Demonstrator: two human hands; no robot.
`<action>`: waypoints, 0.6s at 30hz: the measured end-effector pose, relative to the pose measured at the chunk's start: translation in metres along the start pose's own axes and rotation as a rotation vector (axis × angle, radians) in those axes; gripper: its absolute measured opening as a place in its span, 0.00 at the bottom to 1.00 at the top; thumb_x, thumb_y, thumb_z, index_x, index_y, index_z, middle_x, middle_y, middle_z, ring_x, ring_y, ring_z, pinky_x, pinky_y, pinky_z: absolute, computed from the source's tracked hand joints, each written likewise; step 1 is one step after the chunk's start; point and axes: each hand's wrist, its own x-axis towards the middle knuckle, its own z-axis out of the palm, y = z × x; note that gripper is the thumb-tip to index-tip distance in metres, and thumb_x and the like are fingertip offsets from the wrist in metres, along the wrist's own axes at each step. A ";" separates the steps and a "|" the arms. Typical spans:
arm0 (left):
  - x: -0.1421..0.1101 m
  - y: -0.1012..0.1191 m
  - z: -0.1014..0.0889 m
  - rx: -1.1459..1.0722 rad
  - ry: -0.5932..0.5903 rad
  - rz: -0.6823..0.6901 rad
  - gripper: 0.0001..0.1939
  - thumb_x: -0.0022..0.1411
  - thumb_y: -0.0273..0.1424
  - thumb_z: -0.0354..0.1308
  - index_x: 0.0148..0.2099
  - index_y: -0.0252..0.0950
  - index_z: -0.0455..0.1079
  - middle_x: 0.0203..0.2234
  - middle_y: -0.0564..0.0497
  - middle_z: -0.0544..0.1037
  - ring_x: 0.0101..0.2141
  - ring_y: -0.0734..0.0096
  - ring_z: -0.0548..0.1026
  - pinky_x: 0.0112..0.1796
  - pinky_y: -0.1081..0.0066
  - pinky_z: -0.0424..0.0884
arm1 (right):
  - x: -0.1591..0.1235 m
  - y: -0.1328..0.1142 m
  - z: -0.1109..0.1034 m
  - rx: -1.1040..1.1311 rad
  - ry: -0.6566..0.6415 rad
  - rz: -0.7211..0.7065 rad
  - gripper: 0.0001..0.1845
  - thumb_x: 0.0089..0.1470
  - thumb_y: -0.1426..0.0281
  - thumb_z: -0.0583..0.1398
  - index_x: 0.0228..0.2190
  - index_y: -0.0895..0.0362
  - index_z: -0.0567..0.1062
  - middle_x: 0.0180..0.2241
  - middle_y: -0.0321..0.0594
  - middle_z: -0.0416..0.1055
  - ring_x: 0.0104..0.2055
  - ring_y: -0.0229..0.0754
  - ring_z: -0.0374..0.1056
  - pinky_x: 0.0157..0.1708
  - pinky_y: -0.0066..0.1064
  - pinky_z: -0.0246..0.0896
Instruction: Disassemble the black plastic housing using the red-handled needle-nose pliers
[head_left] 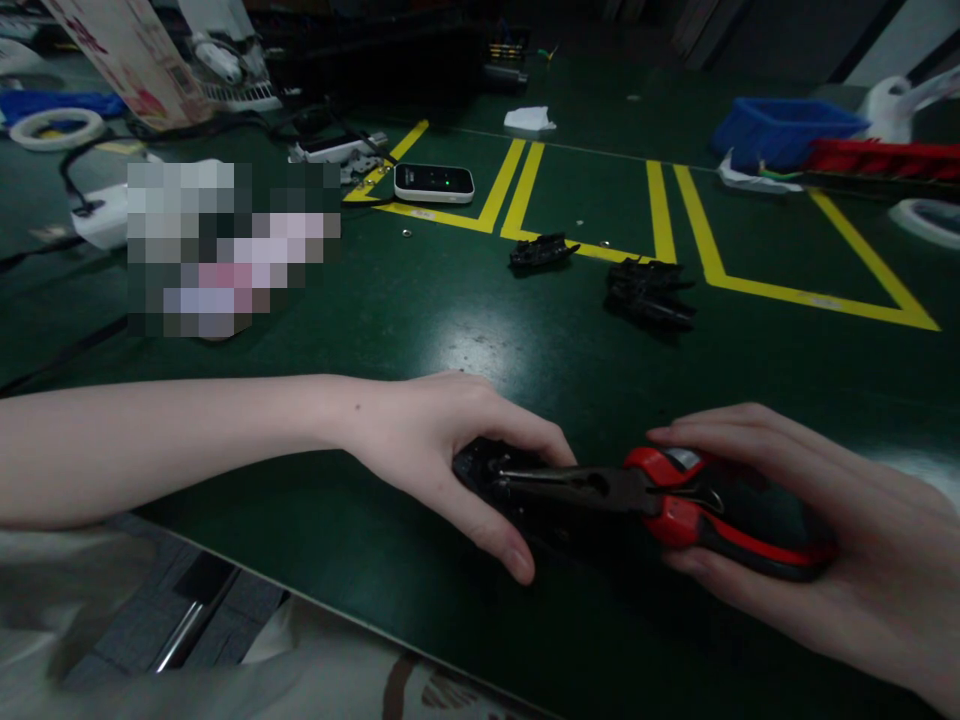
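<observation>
My left hand (442, 430) rests low over the green table, its thumb and fingers curled round a black plastic part (480, 468). Much of that part is hidden under the hand and in dark shadow. My right hand (825, 540) grips red-and-black long-nose pliers (675, 500) by the handles. The jaws of the pliers point left and reach in between my left thumb and forefinger, with their tip at the black part. Whether the jaws pinch anything is too dark to tell. Farther back lie two more black plastic pieces (649, 292) (541, 252).
Yellow tape (600, 246) marks boxes on the green table (337, 330). A small white-edged device (433, 183) lies at the back, near a scrap of white paper (529, 119). A blue bin (787, 130) and a red rack (885, 158) stand back right. Tape rolls (56, 128) and cables sit left.
</observation>
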 end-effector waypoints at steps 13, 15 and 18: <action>0.004 0.004 0.001 -0.035 0.045 -0.025 0.22 0.61 0.36 0.73 0.55 0.36 0.76 0.39 0.50 0.84 0.36 0.70 0.81 0.34 0.77 0.72 | -0.002 -0.003 -0.002 -0.059 0.017 0.014 0.23 0.61 0.50 0.62 0.52 0.47 0.72 0.42 0.40 0.78 0.36 0.45 0.78 0.27 0.34 0.71; 0.004 0.006 0.001 -0.053 0.059 -0.046 0.22 0.61 0.36 0.73 0.54 0.35 0.76 0.39 0.50 0.84 0.36 0.70 0.81 0.35 0.77 0.73 | -0.002 -0.005 -0.001 -0.079 0.032 0.021 0.22 0.61 0.51 0.62 0.52 0.47 0.72 0.42 0.40 0.78 0.35 0.46 0.78 0.29 0.35 0.72; 0.004 0.007 0.001 -0.062 0.071 -0.058 0.21 0.61 0.36 0.73 0.54 0.35 0.76 0.39 0.50 0.84 0.36 0.70 0.81 0.35 0.78 0.73 | -0.002 -0.007 0.000 -0.091 0.047 0.045 0.22 0.60 0.52 0.63 0.52 0.47 0.73 0.42 0.39 0.79 0.34 0.46 0.77 0.31 0.37 0.74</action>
